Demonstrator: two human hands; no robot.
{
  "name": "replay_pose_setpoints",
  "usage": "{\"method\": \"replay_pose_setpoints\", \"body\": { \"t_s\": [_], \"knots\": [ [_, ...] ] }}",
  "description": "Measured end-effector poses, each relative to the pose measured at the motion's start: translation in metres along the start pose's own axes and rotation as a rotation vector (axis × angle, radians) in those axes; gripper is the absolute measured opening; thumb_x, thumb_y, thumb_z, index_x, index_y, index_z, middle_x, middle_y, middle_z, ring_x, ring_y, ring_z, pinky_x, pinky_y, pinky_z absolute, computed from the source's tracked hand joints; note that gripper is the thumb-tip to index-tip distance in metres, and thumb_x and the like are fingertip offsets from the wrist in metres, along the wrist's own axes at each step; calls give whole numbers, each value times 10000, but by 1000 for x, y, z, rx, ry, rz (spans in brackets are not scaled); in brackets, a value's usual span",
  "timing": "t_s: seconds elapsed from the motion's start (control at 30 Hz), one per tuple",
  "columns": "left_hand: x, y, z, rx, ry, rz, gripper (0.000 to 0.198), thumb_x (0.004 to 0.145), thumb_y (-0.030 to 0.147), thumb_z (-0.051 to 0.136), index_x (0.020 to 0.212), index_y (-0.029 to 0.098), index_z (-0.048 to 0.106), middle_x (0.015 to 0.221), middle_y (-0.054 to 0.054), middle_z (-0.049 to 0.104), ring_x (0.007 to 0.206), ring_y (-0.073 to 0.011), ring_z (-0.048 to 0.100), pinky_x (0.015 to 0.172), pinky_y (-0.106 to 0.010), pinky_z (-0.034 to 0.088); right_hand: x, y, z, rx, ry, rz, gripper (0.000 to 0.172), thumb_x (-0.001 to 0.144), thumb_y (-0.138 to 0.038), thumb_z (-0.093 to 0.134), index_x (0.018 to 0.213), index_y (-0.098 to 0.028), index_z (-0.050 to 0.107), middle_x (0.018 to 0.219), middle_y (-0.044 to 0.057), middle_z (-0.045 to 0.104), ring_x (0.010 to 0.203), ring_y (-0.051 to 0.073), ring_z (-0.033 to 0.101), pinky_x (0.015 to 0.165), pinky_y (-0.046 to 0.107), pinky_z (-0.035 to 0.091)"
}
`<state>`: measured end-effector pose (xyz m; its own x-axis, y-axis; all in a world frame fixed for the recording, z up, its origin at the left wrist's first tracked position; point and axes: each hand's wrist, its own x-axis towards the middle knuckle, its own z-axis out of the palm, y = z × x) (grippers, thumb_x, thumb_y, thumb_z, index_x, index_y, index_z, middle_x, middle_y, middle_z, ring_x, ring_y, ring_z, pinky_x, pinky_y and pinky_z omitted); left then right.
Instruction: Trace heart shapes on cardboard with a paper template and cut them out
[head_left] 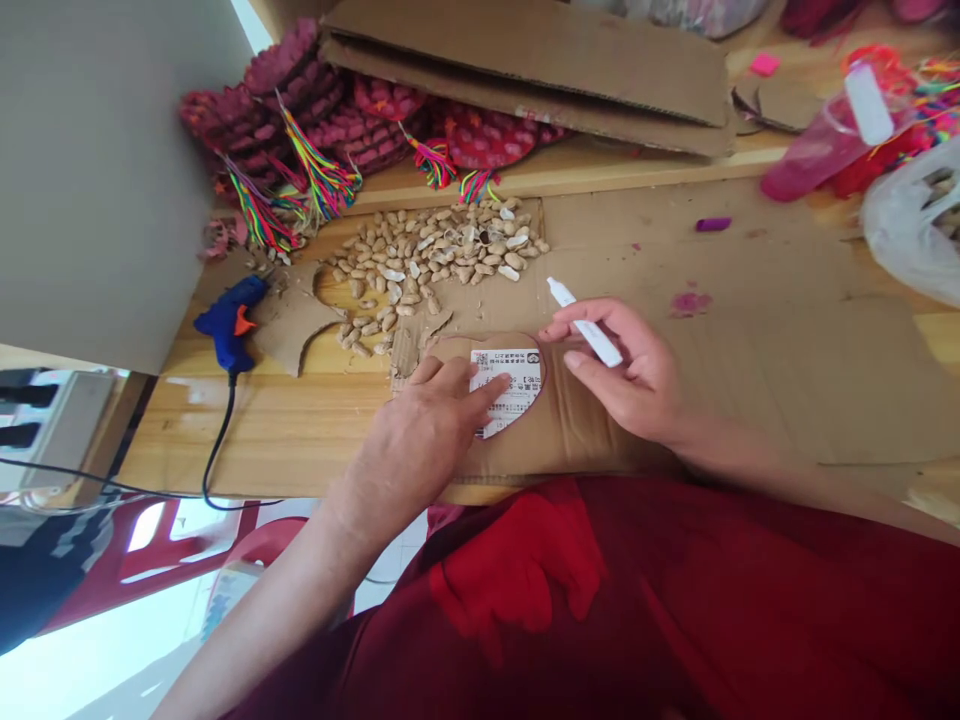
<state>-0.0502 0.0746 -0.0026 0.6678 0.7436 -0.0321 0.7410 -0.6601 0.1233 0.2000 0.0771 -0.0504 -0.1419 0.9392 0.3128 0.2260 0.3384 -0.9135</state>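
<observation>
My left hand (431,420) lies on a heart-shaped piece of cardboard (517,435), its thumb and index finger spread apart and pressing it down. A white printed label with a QR code (525,385) covers much of the heart, partly hidden by those fingers. A thin purple line runs along the heart's right edge. Just right of it, my right hand (630,375) is closed on a white marker (589,325), whose narrow end points up and left, off the cardboard. The heart rests on a large cardboard sheet (750,380).
Peanuts (420,245) and loose shells lie behind my left hand. A blue glue gun (232,315) with a black cord is at left. A purple cap (712,224), pink cup (814,150) and plastic bag (911,220) stand right. Tasselled red pieces (300,110) and folded cardboard (525,60) fill the back.
</observation>
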Motion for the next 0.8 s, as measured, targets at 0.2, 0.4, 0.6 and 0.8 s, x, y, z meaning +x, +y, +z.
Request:
{"method": "replay_pose_setpoints", "body": {
  "t_s": [0.2, 0.4, 0.6, 0.8],
  "knots": [
    [1, -2, -1, -28, 28, 9, 419, 984, 176, 643, 1390, 277, 680, 1222, -98, 669, 1098, -283, 616, 982, -488, 611, 3, -5, -6, 94, 220, 39, 324, 1069, -516, 524, 1057, -240, 693, 728, 4, 682, 680, 154, 652, 691, 335, 546],
    [1, -3, -2, -18, 23, -10, 418, 973, 182, 665, 1372, 305, 691, 1204, -90, 669, 1086, -276, 623, 937, -471, 634, 1, -6, -7, 48, 184, 21, 361, 1041, -550, 566, 899, -258, 723, 596, -24, 531, 541, 126, 493, 514, 309, 406],
    [2, -3, -2, -32, 2, 2, 390, 1004, 190, 619, 1379, 277, 686, 1424, -85, 654, 1180, -277, 613, 1002, -489, 616, -1, -3, -6, -29, 181, 25, 271, 1058, -432, 565, 924, -235, 694, 656, -24, 569, 586, 126, 518, 554, 299, 418],
    [4, -6, -5, -35, -45, 22, 376, 1026, 235, 599, 1392, 264, 678, 1524, -25, 625, 1144, -262, 635, 998, -478, 612, -2, -4, -7, -83, 148, -15, 177, 1053, -340, 555, 936, -217, 605, 712, -24, 557, 582, 118, 483, 553, 293, 397]
  ]
}}
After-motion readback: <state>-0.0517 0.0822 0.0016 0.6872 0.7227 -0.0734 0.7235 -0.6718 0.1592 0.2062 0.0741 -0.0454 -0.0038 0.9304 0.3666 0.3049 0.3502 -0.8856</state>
